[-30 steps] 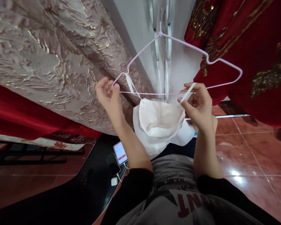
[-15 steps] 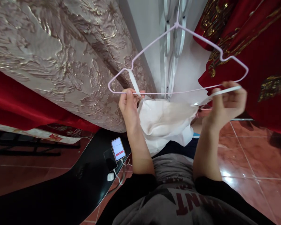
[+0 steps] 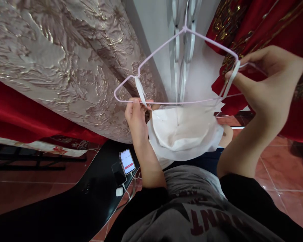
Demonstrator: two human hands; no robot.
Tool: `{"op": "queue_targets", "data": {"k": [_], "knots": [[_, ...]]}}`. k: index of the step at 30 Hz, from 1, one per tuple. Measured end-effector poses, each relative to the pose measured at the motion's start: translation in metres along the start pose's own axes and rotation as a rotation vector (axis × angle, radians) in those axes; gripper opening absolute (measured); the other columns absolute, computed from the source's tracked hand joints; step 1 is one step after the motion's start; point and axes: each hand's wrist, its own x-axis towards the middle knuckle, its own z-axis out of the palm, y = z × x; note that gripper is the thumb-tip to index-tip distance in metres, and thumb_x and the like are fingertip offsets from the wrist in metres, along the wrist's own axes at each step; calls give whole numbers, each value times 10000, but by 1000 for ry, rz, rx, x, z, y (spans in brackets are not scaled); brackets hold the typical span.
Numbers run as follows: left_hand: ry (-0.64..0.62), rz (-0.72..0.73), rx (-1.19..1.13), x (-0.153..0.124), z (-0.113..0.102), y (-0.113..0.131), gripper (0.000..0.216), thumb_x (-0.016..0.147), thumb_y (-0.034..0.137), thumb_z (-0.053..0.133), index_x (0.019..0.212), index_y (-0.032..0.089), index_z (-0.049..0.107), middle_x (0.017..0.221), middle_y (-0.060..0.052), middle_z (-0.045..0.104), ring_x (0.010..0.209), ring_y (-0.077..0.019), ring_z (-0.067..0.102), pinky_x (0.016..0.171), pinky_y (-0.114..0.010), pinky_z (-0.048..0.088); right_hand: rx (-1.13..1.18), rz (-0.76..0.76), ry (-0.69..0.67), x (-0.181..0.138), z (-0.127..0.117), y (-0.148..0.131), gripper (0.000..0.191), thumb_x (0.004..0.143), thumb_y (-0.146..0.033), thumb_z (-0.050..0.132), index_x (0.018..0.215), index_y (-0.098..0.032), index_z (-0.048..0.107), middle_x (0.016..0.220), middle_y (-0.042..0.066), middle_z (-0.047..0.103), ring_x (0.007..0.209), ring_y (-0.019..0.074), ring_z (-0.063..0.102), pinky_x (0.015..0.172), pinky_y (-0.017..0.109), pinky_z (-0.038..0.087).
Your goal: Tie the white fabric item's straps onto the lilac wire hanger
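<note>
The right hand (image 3: pixel 272 84) has risen from beside the hanger's bar to its right shoulder, so the right strap (image 3: pixel 231 79) now reaches the notch there, matching the left strap (image 3: pixel 140 90) looped at the other notch; whether it is fully over is hard to tell. That hand is mostly closed, thumb and fingertips holding the strap, while the left hand (image 3: pixel 137 114) stays curled round the bottom bar of the pink hanger (image 3: pixel 185 29). The white garment (image 3: pixel 181 129) hangs below the bar, soft and loosely creased, with a sheer layer spreading beneath
</note>
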Motion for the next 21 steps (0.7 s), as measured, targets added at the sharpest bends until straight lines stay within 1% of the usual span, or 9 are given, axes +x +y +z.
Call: {"op": "queue_targets", "data": {"k": [4,6,7,8,10,13,15,19,21], "knots": [[30,-44,64,-2,1,2,340,1024,535,688,874,253,569,864,-32,781,677,-173,662,760,-355,557,35,-142,214,-10,6,-14,245,904,-536,826,1048,-345,771,1104,74,743,1034,292,721,900,476,624],[55,-61,98,-4,3,5,411,992,624,704,874,254,569,870,-43,774,692,-182,671,757,-351,568,61,-145,309,-21,12,-23,211,934,-538,788,1085,-391,766,1127,59,733,1058,297,718,903,484,635],[63,-67,106,-5,4,6,425,983,642,708,874,254,573,871,-45,769,699,-183,673,759,-348,572,96,-126,306,-28,16,-27,165,956,-497,772,1084,-393,769,1122,54,739,1083,295,718,897,481,637],[70,-71,109,-6,6,7,428,980,645,711,871,253,579,871,-45,767,702,-182,672,759,-344,575,144,-103,258,-36,21,-30,123,973,-442,758,1077,-378,776,1129,52,750,1099,287,718,870,467,637],[94,-78,109,-7,9,8,423,989,637,705,860,251,588,868,-39,769,687,-174,663,756,-335,579,250,-50,37,-53,34,-29,116,970,-355,755,1077,-326,791,1178,51,768,1044,250,728,766,410,626],[118,-92,119,-8,11,6,435,999,655,691,858,250,617,887,-36,794,688,-172,692,788,-335,604,300,71,-316,-75,52,-19,263,956,-346,756,1213,-294,777,1340,59,725,826,148,683,664,332,597],[77,-82,115,-8,7,5,443,996,678,689,889,249,679,913,-51,813,761,-193,750,861,-355,625,307,131,-361,-83,60,-11,327,962,-350,750,1285,-298,751,1354,62,698,746,109,622,681,324,602],[-219,-152,167,-13,-12,10,560,1041,723,575,1053,220,819,1087,-128,835,1087,-281,791,1043,-442,610,310,125,-323,-84,66,-2,308,969,-354,749,1275,-319,757,1296,53,676,737,108,576,686,322,586],[-325,-196,197,-16,-23,18,582,1055,718,548,1118,218,840,1139,-146,829,1143,-301,776,1028,-453,616,308,122,-296,-83,66,1,308,971,-355,748,1278,-335,762,1269,53,668,734,114,567,651,320,564]]}}
